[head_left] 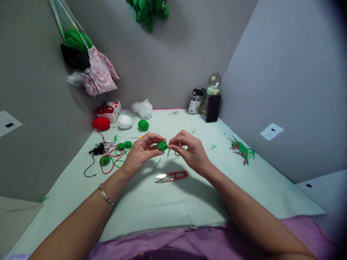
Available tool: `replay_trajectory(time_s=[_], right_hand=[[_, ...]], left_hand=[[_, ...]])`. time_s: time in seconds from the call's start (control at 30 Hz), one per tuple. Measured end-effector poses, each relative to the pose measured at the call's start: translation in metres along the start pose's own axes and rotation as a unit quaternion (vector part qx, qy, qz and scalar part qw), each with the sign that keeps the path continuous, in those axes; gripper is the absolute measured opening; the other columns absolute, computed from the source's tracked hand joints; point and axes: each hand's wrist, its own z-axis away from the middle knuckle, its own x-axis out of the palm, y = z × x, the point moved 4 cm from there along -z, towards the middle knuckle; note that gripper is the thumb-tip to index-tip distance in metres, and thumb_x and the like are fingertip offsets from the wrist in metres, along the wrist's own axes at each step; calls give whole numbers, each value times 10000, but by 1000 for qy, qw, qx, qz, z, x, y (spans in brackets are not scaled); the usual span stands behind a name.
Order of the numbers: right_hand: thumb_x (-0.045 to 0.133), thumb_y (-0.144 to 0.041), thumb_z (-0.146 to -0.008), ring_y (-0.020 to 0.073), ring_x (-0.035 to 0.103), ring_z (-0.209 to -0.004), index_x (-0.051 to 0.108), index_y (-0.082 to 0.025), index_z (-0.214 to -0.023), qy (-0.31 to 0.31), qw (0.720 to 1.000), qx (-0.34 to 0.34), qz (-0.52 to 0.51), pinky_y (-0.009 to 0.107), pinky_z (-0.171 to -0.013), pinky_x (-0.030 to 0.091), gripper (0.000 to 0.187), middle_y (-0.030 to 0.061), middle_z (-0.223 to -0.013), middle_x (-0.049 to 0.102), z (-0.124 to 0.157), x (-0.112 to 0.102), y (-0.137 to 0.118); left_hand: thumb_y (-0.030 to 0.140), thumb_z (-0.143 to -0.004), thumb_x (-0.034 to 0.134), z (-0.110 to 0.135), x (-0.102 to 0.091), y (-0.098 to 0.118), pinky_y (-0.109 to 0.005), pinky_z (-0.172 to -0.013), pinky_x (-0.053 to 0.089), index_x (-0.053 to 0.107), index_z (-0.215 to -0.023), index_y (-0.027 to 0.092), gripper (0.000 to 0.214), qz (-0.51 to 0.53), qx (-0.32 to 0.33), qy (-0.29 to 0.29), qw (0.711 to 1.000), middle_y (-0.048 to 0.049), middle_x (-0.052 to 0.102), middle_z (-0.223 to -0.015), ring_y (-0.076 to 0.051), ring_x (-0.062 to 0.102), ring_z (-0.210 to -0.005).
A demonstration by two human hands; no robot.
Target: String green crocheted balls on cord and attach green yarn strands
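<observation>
Above the middle of the table, my left hand pinches a small green crocheted piece between thumb and fingers. My right hand is closed in a pinch right beside that piece, touching its right side; what its fingertips hold is too small to make out, though a thin dark thread hangs below them. Red thread snips lie on the table just under both hands.
Left of the hands lie small green crocheted pieces with red, green and black yarn strands. Red, white and green yarn balls, white stuffing, a box, a cup and bottle stand at the back. Yarn scraps lie right.
</observation>
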Motion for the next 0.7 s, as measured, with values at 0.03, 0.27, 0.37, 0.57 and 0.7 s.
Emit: replay_trajectory(time_s=[0.03, 0.27, 0.37, 0.57, 0.7], right_hand=[[707, -220, -887, 111, 503, -650, 695, -206, -811, 1, 1000, 5, -3, 273, -617, 411, 78, -8, -743, 576, 0, 0, 2], [656, -214, -893, 114, 598, -634, 641, -182, -853, -26, 991, 85, -96, 258, -604, 496, 53, -2, -759, 628, -1, 5, 8], [601, -177, -930, 125, 629, -727, 649, -180, -931, -38, 999, -17, 9, 258, -678, 513, 48, 37, -872, 660, 2, 8, -5], [489, -150, -990, 148, 630, -721, 680, -170, -1008, -70, 937, -136, 313, 239, -581, 447, 193, 58, -829, 671, 12, 22, -2], [487, -110, -976, 127, 657, -742, 692, -188, -935, -29, 939, -196, 280, 224, -557, 439, 223, 67, -956, 708, 11, 20, -14]], left_hand=[[184, -687, 856, 0, 0, -1, -331, -912, 516, 683, -974, 220, 337, -7, 2, 1, 1000, -26, 670, -1008, -185, 624, -1017], [205, -684, 852, 1, 2, -5, -342, -905, 526, 676, -971, 213, 336, -32, 1, 33, 999, -31, 679, -1018, -203, 627, -1032], [190, -673, 841, 1, 4, -9, -335, -892, 540, 674, -952, 203, 325, -31, 0, 46, 998, -29, 685, -1008, -201, 641, -1019], [169, -716, 764, 4, 8, -23, -373, -888, 560, 676, -1009, 192, 307, -97, 13, 63, 993, -39, 697, -1022, -197, 677, -934], [147, -766, 731, 5, 9, -22, -358, -894, 547, 685, -1162, 217, 404, -177, 74, 54, 980, -62, 680, -1117, -193, 667, -952]])
